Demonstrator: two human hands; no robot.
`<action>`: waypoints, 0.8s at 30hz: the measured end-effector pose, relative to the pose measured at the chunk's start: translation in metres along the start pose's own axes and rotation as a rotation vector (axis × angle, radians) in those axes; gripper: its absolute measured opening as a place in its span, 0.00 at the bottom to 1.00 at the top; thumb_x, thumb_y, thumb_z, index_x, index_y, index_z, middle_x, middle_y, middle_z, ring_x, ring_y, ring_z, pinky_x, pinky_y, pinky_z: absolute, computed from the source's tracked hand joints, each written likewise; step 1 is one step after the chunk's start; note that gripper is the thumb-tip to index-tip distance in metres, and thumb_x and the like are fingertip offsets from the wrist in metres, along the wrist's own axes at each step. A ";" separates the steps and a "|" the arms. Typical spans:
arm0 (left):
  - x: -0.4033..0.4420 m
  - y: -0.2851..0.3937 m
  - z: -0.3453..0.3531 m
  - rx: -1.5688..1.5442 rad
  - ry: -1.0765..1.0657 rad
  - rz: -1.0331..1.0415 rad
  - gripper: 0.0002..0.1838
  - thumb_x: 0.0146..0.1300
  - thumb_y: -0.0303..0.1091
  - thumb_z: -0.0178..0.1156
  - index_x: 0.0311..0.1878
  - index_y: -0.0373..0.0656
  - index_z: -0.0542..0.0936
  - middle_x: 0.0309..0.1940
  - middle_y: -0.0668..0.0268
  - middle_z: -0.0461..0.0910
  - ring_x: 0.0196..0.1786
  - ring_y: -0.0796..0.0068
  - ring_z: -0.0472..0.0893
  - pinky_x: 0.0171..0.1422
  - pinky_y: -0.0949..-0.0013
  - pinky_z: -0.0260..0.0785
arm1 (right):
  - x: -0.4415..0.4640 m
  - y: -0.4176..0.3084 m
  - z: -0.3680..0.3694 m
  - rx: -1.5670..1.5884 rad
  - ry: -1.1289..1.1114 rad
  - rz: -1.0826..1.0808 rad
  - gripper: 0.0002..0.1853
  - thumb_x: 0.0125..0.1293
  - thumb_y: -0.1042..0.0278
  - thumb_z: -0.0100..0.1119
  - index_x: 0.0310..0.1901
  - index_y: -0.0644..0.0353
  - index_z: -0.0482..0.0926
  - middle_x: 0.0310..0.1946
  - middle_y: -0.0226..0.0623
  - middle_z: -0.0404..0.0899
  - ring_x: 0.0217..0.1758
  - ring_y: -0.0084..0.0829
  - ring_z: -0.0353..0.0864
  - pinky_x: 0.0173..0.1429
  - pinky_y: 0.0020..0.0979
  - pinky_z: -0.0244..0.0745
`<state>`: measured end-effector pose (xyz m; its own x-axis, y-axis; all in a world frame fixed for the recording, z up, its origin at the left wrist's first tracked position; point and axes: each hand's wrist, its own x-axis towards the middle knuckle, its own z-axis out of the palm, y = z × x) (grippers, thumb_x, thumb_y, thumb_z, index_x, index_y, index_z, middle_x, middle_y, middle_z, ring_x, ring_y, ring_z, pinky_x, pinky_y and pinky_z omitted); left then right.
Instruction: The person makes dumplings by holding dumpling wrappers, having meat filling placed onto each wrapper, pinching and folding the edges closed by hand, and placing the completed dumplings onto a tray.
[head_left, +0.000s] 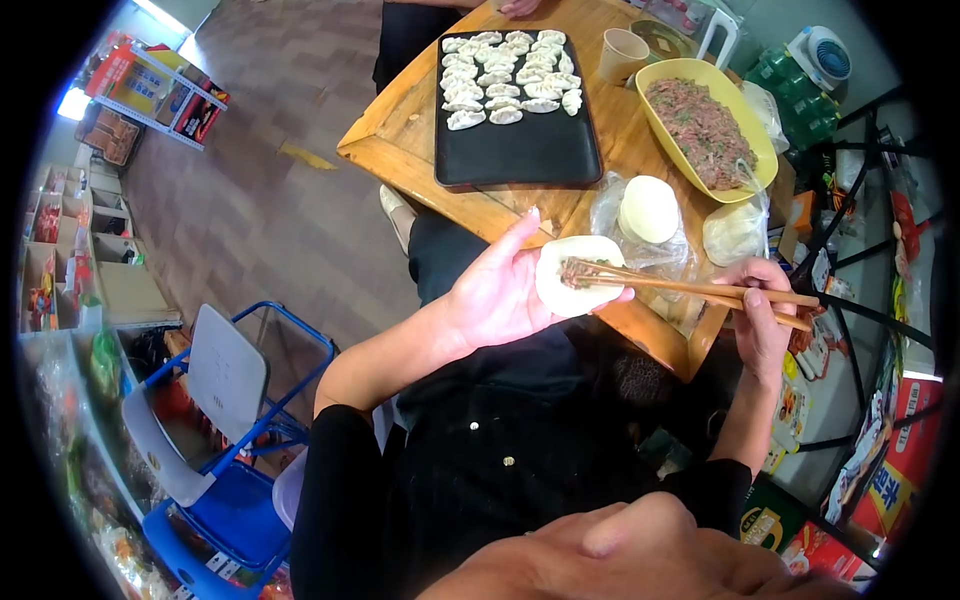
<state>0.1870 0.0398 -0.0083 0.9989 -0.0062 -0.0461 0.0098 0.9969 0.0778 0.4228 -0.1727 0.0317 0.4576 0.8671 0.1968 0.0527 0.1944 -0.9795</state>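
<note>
My left hand is palm up, fingers spread, with a round dough wrapper resting on it. My right hand grips wooden chopsticks, whose tips touch a small lump of meat filling on the wrapper. Just beyond, a stack of wrappers lies on a clear plastic bag. The yellow bowl at the right holds more minced filling. On the black tray, several folded dumplings sit in rows toward the far side.
The wooden table has a corner at the left. A paper cup stands near the bowl, and a bagged pale lump lies at the right. Another person's hand shows at the far edge. Blue chairs stand lower left.
</note>
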 end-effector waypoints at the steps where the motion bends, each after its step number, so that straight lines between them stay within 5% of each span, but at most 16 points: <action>1: -0.001 -0.001 -0.002 -0.034 0.002 0.001 0.44 0.75 0.62 0.31 0.74 0.26 0.48 0.73 0.38 0.52 0.75 0.35 0.54 0.80 0.52 0.48 | 0.001 -0.003 0.002 -0.047 -0.028 -0.013 0.15 0.68 0.70 0.55 0.52 0.69 0.72 0.41 0.52 0.81 0.45 0.39 0.83 0.53 0.38 0.80; 10: -0.004 -0.002 -0.007 -0.044 -0.021 0.012 0.42 0.75 0.58 0.33 0.74 0.26 0.48 0.73 0.36 0.50 0.76 0.39 0.53 0.81 0.52 0.45 | 0.013 -0.022 0.000 -0.131 -0.051 -0.094 0.14 0.70 0.69 0.54 0.52 0.65 0.72 0.39 0.54 0.82 0.46 0.47 0.84 0.52 0.41 0.80; 17: -0.013 0.000 -0.009 -0.040 -0.037 0.025 0.42 0.75 0.58 0.33 0.74 0.26 0.48 0.73 0.36 0.51 0.75 0.39 0.54 0.81 0.53 0.45 | 0.017 -0.020 0.015 -0.116 -0.049 -0.077 0.09 0.68 0.70 0.55 0.44 0.66 0.75 0.38 0.54 0.81 0.40 0.40 0.82 0.49 0.39 0.80; 24: -0.020 0.002 -0.014 -0.044 -0.039 0.035 0.41 0.76 0.58 0.32 0.74 0.26 0.49 0.73 0.36 0.50 0.75 0.38 0.54 0.81 0.53 0.46 | 0.011 -0.035 0.024 -0.314 -0.106 -0.163 0.09 0.67 0.70 0.57 0.45 0.65 0.74 0.38 0.54 0.82 0.43 0.43 0.83 0.52 0.43 0.78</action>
<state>0.1665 0.0428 -0.0215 0.9996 0.0262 -0.0050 -0.0260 0.9991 0.0349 0.4045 -0.1591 0.0694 0.3273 0.8820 0.3391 0.3948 0.1984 -0.8971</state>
